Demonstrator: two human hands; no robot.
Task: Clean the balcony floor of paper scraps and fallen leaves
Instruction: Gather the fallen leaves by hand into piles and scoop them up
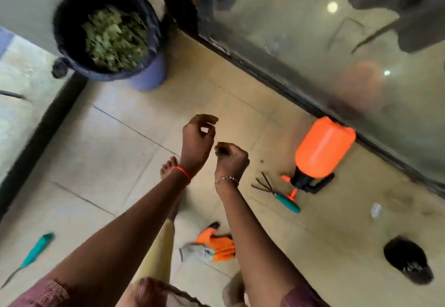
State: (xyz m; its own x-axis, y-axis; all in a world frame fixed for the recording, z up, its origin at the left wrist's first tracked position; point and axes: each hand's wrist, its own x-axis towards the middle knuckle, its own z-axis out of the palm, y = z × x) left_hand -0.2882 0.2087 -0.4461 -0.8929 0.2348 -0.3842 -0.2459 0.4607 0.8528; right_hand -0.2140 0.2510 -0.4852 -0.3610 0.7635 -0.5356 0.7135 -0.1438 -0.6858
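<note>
Both of my hands are raised over the tiled balcony floor (101, 152). My left hand (197, 138) has loosely curled fingers, and floor shows through the gap beside the thumb. My right hand (231, 157) is curled into a fist just right of it, and nothing shows in it. A bin with a black liner (72, 17) stands at the back left, filled with green and dry leaves (113, 36). A small white paper scrap (376, 210) lies on the floor at the right.
An orange pressure sprayer (322, 147) lies by the glass door track, with a teal-handled hand rake (286, 200) beside it. Orange gloves (216, 246) lie near my bare foot (169, 167). A teal trowel (36, 253) is at the left, a black object (409, 261) at the right.
</note>
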